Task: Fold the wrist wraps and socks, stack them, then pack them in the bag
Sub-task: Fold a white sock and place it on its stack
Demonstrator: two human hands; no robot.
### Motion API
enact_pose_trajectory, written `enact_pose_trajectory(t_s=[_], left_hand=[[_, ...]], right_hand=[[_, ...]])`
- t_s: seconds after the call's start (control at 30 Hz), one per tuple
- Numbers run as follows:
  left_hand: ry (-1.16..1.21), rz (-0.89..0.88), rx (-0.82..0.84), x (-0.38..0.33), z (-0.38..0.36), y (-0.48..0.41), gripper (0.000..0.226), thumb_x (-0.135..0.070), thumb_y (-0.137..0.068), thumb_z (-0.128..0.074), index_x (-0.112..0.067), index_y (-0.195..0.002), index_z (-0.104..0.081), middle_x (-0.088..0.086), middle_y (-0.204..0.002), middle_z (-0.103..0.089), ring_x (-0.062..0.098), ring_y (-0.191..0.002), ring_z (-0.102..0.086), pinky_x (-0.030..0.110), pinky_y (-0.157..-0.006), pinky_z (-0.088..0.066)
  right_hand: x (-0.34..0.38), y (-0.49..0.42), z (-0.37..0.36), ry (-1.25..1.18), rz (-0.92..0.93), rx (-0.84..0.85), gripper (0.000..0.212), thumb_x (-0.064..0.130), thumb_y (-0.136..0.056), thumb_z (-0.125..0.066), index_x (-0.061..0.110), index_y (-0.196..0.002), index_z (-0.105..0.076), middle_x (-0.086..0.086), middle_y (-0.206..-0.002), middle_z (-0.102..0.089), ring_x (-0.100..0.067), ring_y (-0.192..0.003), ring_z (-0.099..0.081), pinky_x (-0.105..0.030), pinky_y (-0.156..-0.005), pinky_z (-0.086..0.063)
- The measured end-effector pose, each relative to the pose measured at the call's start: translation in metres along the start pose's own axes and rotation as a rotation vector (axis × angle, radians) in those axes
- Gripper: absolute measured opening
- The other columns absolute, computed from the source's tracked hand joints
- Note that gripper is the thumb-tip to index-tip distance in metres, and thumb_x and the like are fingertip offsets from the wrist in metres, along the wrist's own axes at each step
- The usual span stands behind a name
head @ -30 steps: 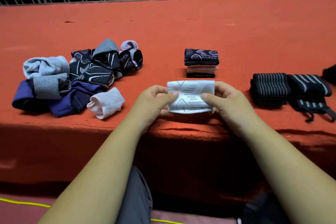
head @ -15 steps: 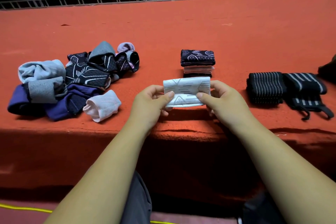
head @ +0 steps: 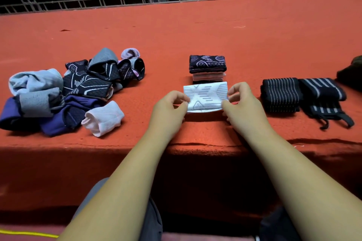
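While held over the red surface, a folded white sock is pinched at both ends, thumb against curled fingers, by the left hand and the right hand. It is seen just before the stack of folded socks, left of the wrist wraps.

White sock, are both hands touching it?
Touching. Head view shows the left hand and right hand pinching the white sock at its two ends.

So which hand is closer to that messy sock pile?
Left. The left hand pinches the white sock at the end nearest the pile; the right hand holds the far end.
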State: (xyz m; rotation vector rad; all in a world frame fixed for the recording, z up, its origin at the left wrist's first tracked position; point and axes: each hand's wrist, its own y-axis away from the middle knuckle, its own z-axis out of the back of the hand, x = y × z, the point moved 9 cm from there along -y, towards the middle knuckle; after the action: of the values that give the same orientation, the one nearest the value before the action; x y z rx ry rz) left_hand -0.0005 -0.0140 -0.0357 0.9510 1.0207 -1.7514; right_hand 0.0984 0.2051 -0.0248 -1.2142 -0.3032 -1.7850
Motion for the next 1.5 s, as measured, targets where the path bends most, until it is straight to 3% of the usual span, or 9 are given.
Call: enact_pose_trajectory(t_s=[0.1,0.27,0.53,0.73,0.93,1.1,1.17,1.3,1.5], left_hand=[[-0.142,-0.044,0.054,-0.002,-0.011,0.0,0.021,-0.018,-0.096,-0.064,-0.035,-0.097,-0.076,-0.014,-0.097,-0.075,0.011,-0.087,-0.07,0.029,-0.086,-0.054],[-0.252,-0.053,0.081,-0.003,-0.016,0.002,0.022,-0.017,-0.099,-0.062,-0.027,-0.106,-0.081,-0.013,-0.11,-0.076,0.006,-0.105,-0.065,0.017,-0.09,-0.042],[-0.409,-0.133,0.144,0.001,-0.031,-0.002,0.033,-0.016,-0.106,-0.057,-0.024,-0.133,-0.074,-0.002,-0.138,-0.069,0.018,-0.13,-0.06,0.02,-0.107,-0.036],[-0.481,-0.168,0.165,0.003,-0.04,0.0,0.038,-0.013,-0.102,-0.056,-0.019,-0.136,-0.072,0.005,-0.135,-0.067,0.027,-0.127,-0.06,0.034,-0.113,-0.041],[-0.5,-0.225,0.153,-0.003,-0.036,0.018,0.045,-0.013,-0.097,-0.06,-0.015,-0.141,-0.068,0.007,-0.138,-0.062,0.03,-0.126,-0.056,0.037,-0.116,-0.039],[-0.434,-0.312,0.063,-0.013,-0.006,0.041,0.034,-0.014,-0.092,-0.054,-0.017,-0.12,-0.074,-0.001,-0.126,-0.063,0.022,-0.12,-0.06,0.033,-0.109,-0.044],[-0.501,-0.365,0.006,-0.019,0.015,0.047,0.035,-0.015,-0.089,-0.052,-0.022,-0.114,-0.075,-0.004,-0.123,-0.064,0.023,-0.117,-0.058,0.031,-0.105,-0.042],[-0.664,-0.407,-0.247,-0.026,0.075,0.053,0.042,-0.002,-0.078,-0.06,-0.017,-0.116,-0.073,0.003,-0.124,-0.063,0.032,-0.116,-0.054,0.046,-0.102,-0.047],[-0.833,-0.103,-0.424,0.015,0.15,0.055,0.061,-0.013,-0.077,-0.073,-0.012,-0.135,-0.055,0.009,-0.142,-0.052,0.038,-0.134,-0.042,0.055,-0.113,-0.038]], right_hand=[[-0.003,-0.002,0.0,0.163,0.007,0.031,0.013,0.015,-0.092,-0.062,0.024,-0.101,-0.062,-0.001,-0.104,-0.068,-0.025,-0.097,-0.063,-0.033,-0.078,-0.039],[-0.014,-0.004,-0.008,0.289,-0.025,0.076,0.015,0.018,-0.094,-0.058,0.024,-0.104,-0.066,-0.006,-0.113,-0.068,-0.027,-0.107,-0.062,-0.031,-0.085,-0.039],[-0.019,-0.003,-0.01,0.359,0.029,0.025,0.022,0.021,-0.102,-0.059,0.019,-0.119,-0.071,-0.008,-0.12,-0.066,-0.029,-0.115,-0.06,-0.036,-0.093,-0.039],[-0.014,0.003,-0.015,0.407,0.061,0.001,0.028,0.018,-0.101,-0.058,0.014,-0.124,-0.074,-0.013,-0.118,-0.061,-0.035,-0.109,-0.062,-0.038,-0.098,-0.043],[-0.006,0.015,-0.003,0.296,0.067,-0.094,0.031,0.013,-0.099,-0.06,0.008,-0.127,-0.071,-0.012,-0.129,-0.052,-0.029,-0.112,-0.06,-0.029,-0.103,-0.039],[0.015,0.038,0.008,0.164,0.19,-0.218,0.018,0.008,-0.096,-0.06,0.017,-0.107,-0.07,-0.003,-0.115,-0.055,-0.012,-0.103,-0.055,-0.026,-0.094,-0.04],[0.027,0.051,-0.004,0.153,0.256,-0.162,0.018,0.007,-0.094,-0.06,0.019,-0.102,-0.069,0.001,-0.11,-0.054,-0.004,-0.094,-0.051,-0.032,-0.091,-0.045],[0.042,0.077,-0.041,0.212,0.359,0.033,0.014,0.015,-0.093,-0.062,0.026,-0.099,-0.067,0.008,-0.109,-0.052,-0.011,-0.096,-0.058,-0.038,-0.087,-0.052],[0.035,0.083,-0.051,0.294,0.323,0.066,0.008,0.027,-0.095,-0.06,0.031,-0.099,-0.065,0.013,-0.108,-0.05,-0.015,-0.09,-0.062,-0.04,-0.077,-0.055]])
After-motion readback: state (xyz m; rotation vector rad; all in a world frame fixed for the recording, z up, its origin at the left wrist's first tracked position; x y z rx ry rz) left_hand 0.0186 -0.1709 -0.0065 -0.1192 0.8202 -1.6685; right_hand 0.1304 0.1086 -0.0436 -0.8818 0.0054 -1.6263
